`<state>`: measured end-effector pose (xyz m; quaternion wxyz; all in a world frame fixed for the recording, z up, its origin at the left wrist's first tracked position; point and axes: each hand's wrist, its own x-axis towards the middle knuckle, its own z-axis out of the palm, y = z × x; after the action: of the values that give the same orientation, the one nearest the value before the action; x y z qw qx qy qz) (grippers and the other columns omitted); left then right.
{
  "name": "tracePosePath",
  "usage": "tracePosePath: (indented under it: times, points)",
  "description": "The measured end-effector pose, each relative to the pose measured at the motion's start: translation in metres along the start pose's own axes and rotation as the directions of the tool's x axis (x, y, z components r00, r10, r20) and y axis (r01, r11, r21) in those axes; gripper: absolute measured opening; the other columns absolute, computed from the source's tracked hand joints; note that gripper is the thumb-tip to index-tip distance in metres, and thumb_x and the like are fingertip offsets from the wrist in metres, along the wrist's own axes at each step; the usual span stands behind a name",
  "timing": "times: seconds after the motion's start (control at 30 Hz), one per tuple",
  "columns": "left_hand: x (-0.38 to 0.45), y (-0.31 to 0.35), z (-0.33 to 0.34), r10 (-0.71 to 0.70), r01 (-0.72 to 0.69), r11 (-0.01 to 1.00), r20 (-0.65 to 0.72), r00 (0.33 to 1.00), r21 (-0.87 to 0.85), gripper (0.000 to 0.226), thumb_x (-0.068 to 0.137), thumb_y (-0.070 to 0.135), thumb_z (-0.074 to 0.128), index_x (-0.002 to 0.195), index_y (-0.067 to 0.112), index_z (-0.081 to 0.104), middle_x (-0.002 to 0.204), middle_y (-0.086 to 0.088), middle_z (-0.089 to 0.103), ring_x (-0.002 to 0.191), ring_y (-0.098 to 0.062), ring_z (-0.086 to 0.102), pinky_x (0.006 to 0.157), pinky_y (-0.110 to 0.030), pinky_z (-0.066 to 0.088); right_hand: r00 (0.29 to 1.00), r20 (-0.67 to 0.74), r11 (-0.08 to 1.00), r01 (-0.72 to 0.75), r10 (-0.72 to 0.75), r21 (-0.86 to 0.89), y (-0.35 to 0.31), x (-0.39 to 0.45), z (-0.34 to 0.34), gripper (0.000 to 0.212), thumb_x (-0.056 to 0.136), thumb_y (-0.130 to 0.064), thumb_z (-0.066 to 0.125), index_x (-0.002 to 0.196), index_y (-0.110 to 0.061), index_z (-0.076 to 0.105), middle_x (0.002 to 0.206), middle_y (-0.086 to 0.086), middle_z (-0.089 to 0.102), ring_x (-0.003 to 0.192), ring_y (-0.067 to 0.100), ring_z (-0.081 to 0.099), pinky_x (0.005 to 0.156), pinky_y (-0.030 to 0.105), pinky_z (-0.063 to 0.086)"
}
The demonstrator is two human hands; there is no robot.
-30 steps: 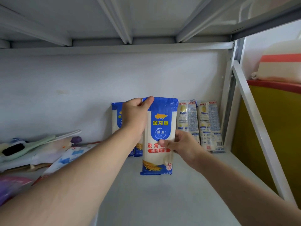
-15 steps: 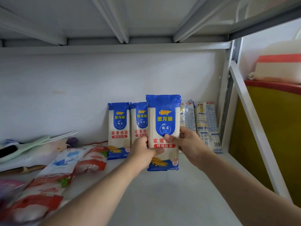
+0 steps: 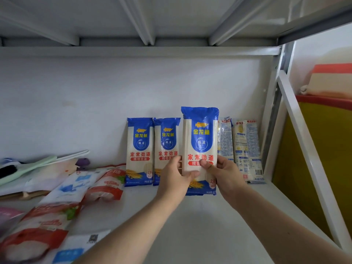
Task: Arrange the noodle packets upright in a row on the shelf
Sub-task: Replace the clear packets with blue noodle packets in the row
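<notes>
We hold one blue noodle packet upright in a two-handed grip. Our left hand pinches its lower left edge, thumb across the front face. Our right hand clamps the lower right edge, thumb on the red label band. Both hands are closed on the packet; neither is free.

The packet's bottom edge appears to sit at or just above the shelf, in front of the row along the back wall. We cannot tell whether it is touching down.

Behind it, two matching blue packets stand upright side by side to the left. Two pale packets stand to the right, beside the shelf post. The held packet lines up with the gap between these two groups.

We judge the step in hand to be placement: seating this packet into the row.

The next move calls for pushing the packet back into the gap until it is level with its neighbours, keeping it vertical, then releasing both hands without tipping it.

Further red and white bags lie flat on the shelf at the left.
</notes>
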<state>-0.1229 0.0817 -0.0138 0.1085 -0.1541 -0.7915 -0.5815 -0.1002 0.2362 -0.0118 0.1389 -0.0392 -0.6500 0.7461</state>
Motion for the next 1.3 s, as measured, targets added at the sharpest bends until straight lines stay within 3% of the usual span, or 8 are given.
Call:
tracePosePath:
  times: [0.13, 0.33, 0.47, 0.73, 0.9, 1.1, 1.2, 1.3]
  points:
    - [-0.003, -0.021, 0.012, 0.109, -0.11, 0.99, 0.008, 0.994, 0.093, 0.087, 0.081, 0.013, 0.081, 0.148, 0.03, 0.028, 0.139, 0.005, 0.054, 0.123, -0.013, 0.057, 0.095, -0.032, 0.057, 0.998, -0.053, 0.999, 0.012, -0.014, -0.051, 0.002, 0.018, -0.001, 0.032, 0.083, -0.021, 0.084, 0.112, -0.014, 0.07, 0.103, 0.007, 0.082, 0.099, 0.033, 0.078, 0.09, 0.064, 0.059]
    - [0.0, -0.04, 0.023, 0.195, -0.21, 0.969, 0.115, 0.974, 0.129, 0.104, 0.088, 0.005, 0.072, 0.156, 0.04, 0.002, 0.151, 0.011, 0.031, 0.132, 0.001, 0.038, 0.086, 0.0, 0.041, 0.995, -0.1, 0.998, -0.023, 0.017, -0.055, 0.018, 0.038, 0.002, 0.052, 0.08, -0.023, 0.087, 0.125, -0.017, 0.061, 0.106, 0.006, 0.081, 0.096, 0.031, 0.078, 0.086, 0.062, 0.061]
    - [0.012, -0.052, 0.025, 0.221, -0.239, 0.949, 0.109, 0.969, 0.203, 0.108, 0.089, -0.003, 0.067, 0.156, 0.041, -0.006, 0.153, 0.006, 0.028, 0.137, -0.006, 0.039, 0.102, -0.021, 0.048, 0.991, -0.134, 0.997, -0.041, 0.031, -0.068, 0.029, 0.05, 0.007, 0.048, 0.081, -0.022, 0.087, 0.122, -0.018, 0.063, 0.107, 0.006, 0.079, 0.098, 0.031, 0.077, 0.086, 0.063, 0.06]
    - [0.036, -0.064, 0.036, 0.177, -0.163, 0.902, 0.002, 0.984, 0.4, 0.101, 0.091, 0.002, 0.063, 0.157, 0.031, -0.007, 0.152, 0.0, 0.03, 0.138, -0.016, 0.039, 0.106, -0.037, 0.049, 0.983, -0.179, 0.996, -0.044, 0.029, -0.08, 0.039, 0.075, 0.021, 0.039, 0.087, -0.021, 0.081, 0.122, -0.015, 0.064, 0.11, 0.004, 0.076, 0.099, 0.024, 0.075, 0.086, 0.05, 0.063]
    - [0.042, -0.064, 0.045, 0.2, -0.144, 0.768, -0.02, 0.98, 0.624, 0.093, 0.091, 0.013, 0.069, 0.159, 0.018, 0.006, 0.157, -0.005, 0.032, 0.142, -0.022, 0.034, 0.115, -0.036, 0.036, 0.979, -0.205, 0.995, -0.033, 0.013, -0.091, 0.046, 0.086, 0.021, 0.034, 0.09, -0.022, 0.078, 0.121, -0.014, 0.065, 0.105, 0.001, 0.077, 0.094, 0.017, 0.075, 0.076, 0.037, 0.064]
    - [0.053, -0.073, 0.053, 0.257, -0.117, 0.618, -0.059, 0.965, 0.777, 0.101, 0.044, 0.014, 0.099, 0.136, 0.005, 0.058, 0.115, -0.012, 0.069, 0.096, -0.026, 0.069, 0.079, -0.037, 0.061, 0.979, -0.204, 0.988, -0.008, -0.023, -0.152, 0.049, 0.094, 0.025, 0.026, 0.094, -0.021, 0.074, 0.116, -0.014, 0.065, 0.108, 0.003, 0.077, 0.093, 0.015, 0.074, 0.074, 0.031, 0.062]
    - [0.048, -0.075, 0.056, 0.248, -0.135, 0.659, -0.045, 0.968, 0.74, 0.099, 0.054, 0.008, 0.095, 0.143, 0.006, 0.051, 0.128, -0.015, 0.063, 0.106, -0.028, 0.067, 0.08, -0.039, 0.061, 0.974, -0.209, 0.956, 0.027, -0.091, -0.293, 0.048, 0.093, 0.029, 0.025, 0.096, -0.025, 0.071, 0.118, -0.015, 0.063, 0.11, 0.0, 0.074, 0.095, 0.012, 0.071, 0.076, 0.027, 0.058]
    - [0.045, -0.07, 0.051, 0.247, -0.177, 0.677, 0.006, 0.969, 0.714, 0.087, 0.085, 0.006, 0.073, 0.156, 0.011, 0.024, 0.153, -0.014, 0.037, 0.133, -0.027, 0.047, 0.099, -0.039, 0.054, 0.964, -0.221, 0.918, 0.048, -0.145, -0.394, 0.049, 0.088, 0.035, 0.033, 0.093, -0.023, 0.075, 0.122, -0.018, 0.06, 0.111, -0.005, 0.071, 0.104, 0.016, 0.068, 0.089, 0.035, 0.058]
